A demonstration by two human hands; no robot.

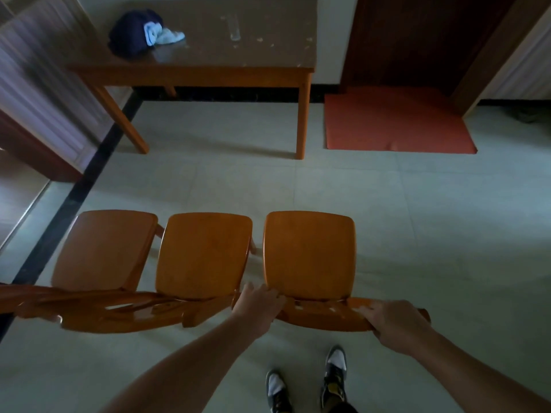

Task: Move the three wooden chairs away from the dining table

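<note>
Chairs in a row of three on pale floor tiles (387,222), well apart from the table (208,70), seats facing it: left chair (104,248), middle chair (205,251), right chair (310,251), the first two almost touching at the backrests, a narrow gap before the third. Both hands on the right chair's top rail: left hand (259,305) curled over its left end, right hand (393,323) clamped over its right end, fingers wrapped round the wood. Table against the far wall, glossy brown top (scuffed with pale marks), a dark bundle (131,34) with a light blue cloth (164,35) at its left end, a clear glass (235,28) toward the middle, hard to make out against the sheen. Wide bare floor between chairs and table, and more to the right of the row. Black tile strip (89,180) running diagonally along the left, close by the left chair. Orange mat (396,120) before a dark door (417,40), just right of the table. Shoes (334,374) behind the right chair. Left chair's backrest cut off by the picture's edge; chair legs mostly hidden under the seats; left side of the room blurred.
</note>
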